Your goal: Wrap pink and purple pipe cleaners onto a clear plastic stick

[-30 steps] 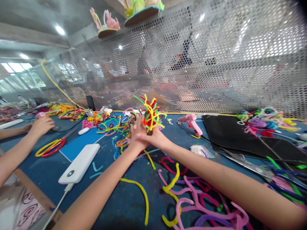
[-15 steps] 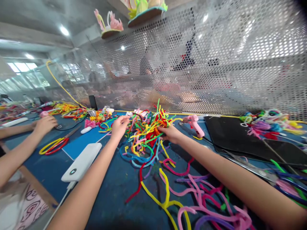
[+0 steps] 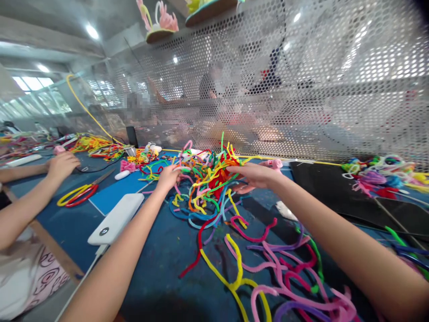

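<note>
**Stuck in the middle, a bit nearer the right**

Saw a messy heap of pipe cleaners right between the left hand and the right hand. Found the red and yellow bunch on the right side of the heap, so nearer to the right hand, by its fingertips. Saw no one long way to the heap, just bendy bits going all over, with a green pipe cleaner poking up between the hands. Saw the right hand with fingers stretched out and loosely apart, not wrapped around anything. Saw the left hand with fingers bent in at the heap's left edge; could not tell if pinching any bit. Spotted blue loops on the near side, below both hands, and a pink glue gun just behind the right one.
</note>
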Available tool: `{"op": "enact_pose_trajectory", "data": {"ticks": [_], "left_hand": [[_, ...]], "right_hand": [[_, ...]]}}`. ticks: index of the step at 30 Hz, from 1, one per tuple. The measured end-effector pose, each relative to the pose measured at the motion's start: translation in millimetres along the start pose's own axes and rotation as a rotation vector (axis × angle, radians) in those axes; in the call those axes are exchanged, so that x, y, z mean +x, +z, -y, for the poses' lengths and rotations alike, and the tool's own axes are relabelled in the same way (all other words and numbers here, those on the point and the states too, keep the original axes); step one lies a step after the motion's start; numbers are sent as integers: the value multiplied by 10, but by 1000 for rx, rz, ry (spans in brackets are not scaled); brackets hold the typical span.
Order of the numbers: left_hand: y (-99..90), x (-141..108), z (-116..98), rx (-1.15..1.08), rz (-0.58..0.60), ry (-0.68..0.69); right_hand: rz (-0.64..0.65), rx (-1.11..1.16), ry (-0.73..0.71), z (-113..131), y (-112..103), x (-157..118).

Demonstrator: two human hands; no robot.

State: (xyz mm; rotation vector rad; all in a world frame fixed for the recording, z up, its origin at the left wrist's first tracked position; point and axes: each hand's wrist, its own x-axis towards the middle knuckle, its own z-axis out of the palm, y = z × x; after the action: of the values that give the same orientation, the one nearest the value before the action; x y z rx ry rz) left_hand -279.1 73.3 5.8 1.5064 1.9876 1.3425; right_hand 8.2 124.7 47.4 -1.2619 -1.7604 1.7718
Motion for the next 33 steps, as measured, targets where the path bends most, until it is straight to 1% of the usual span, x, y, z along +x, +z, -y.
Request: {"op": "enact_pose_trajectory", "data": {"ticks": [3,5,6,7,9,12,13,14,15,16,18,19,22,24,27,29,30,31,32,33], "left_hand": [[-70,56,-37,-94,-94,-14],[-103,80,-54,-107,-127,2],[-113,86,-55,-91,-130,15],[-116,85,-49,-57,-122,29],[-94,60,-18,53,-68,64],[23,-32,54,264,68,135],[80,-71,75,331,109,157],[140,-112,92,392,139,177],[197,-151,102,447,160,192],[248,-187,106,496,175,205],[318,-247,98,573,195,224],[337,-270,90,599,200,231],[344,-309,72,627,196,245],[339,-306,80,606,176,250],[351,-247,114,524,120,242],[366,-178,129,448,39,212],[368,-144,130,411,-18,189],[362,-114,125,379,-83,163],[344,-93,117,356,-150,138],[313,-82,107,342,-215,117]], "right_hand": [[-138,-549,-13,81,-22,-134],[-252,-928,-79,118,61,-220],[-328,-1080,-132,132,128,-264],[-419,-1185,-176,145,207,-309],[-557,-1271,-233,161,373,-392],[-701,-1259,-374,142,578,-452],[-727,-1238,-455,110,628,-440],[-719,-1212,-550,61,671,-409],[-668,-1183,-651,-6,710,-360],[-575,-1159,-756,-90,746,-296],[-279,-1128,-907,-284,809,-150],[-187,-1147,-952,-378,835,-81],[-154,-1149,-992,-568,877,46],[-157,-1132,-994,-605,878,60],[-150,-1097,-984,-596,867,37],[-147,-1060,-984,-593,862,29],[-170,-1026,-991,-596,860,29],[-225,-977,-1003,-600,857,31],[-314,-917,-1013,-605,853,34],[-430,-853,-1013,-610,846,38]]}}
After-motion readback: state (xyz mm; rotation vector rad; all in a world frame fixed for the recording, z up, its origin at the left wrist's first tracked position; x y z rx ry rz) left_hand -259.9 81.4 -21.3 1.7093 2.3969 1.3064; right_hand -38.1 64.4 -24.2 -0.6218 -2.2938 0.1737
